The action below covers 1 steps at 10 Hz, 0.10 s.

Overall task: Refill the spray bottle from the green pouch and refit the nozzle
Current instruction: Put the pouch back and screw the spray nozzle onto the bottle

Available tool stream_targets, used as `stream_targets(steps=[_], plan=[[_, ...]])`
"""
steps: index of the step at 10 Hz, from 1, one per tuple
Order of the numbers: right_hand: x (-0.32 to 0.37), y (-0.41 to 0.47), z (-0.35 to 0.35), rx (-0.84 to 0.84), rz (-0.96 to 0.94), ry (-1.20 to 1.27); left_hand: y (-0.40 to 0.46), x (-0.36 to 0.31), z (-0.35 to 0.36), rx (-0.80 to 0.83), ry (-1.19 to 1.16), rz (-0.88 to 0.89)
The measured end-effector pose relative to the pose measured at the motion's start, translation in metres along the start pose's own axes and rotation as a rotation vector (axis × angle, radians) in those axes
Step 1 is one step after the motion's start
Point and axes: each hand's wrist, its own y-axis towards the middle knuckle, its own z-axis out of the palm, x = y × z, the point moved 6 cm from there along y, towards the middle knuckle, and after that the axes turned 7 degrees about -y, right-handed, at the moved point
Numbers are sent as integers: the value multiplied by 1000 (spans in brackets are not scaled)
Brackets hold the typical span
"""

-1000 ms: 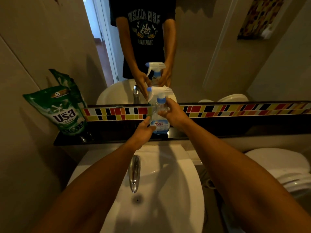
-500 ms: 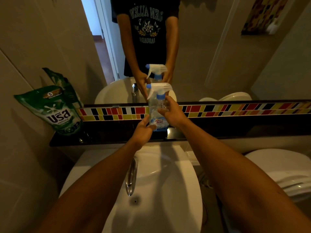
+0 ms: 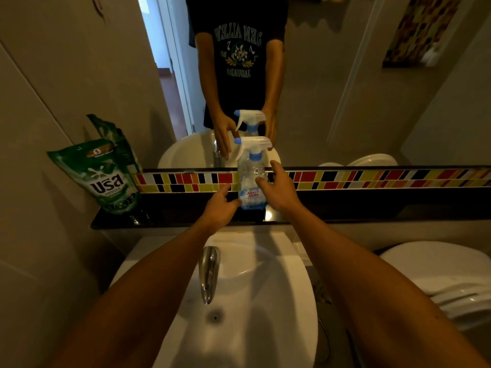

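Note:
The clear spray bottle point(image 3: 251, 181) stands upright on the dark shelf point(image 3: 372, 208) below the mirror. Its white and blue trigger nozzle point(image 3: 252, 144) is on top. My left hand point(image 3: 219, 208) sits at the bottle's lower left with its fingers loose, fingertips close to the base. My right hand point(image 3: 280, 192) is at the bottle's right side, fingers spread, one fingertip near or on the bottle. Neither hand wraps the bottle. The green pouch point(image 3: 106, 176) leans against the wall at the shelf's left end.
A white sink point(image 3: 279, 301) with a chrome faucet point(image 3: 209, 272) lies under my arms. A white toilet point(image 3: 438, 274) stands to the right. A strip of coloured tiles point(image 3: 372, 179) runs behind the shelf, with the mirror point(image 3: 332, 88) above it.
Both hands gripped the bottle before. Now their fingers have loosened and spread, and the bottle stands on the shelf by itself.

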Motion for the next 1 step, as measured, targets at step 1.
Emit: stream_targets(steps=[1], plan=[[6, -12, -10, -32, 13, 6, -12, -23, -16, -20, 188, 77]])
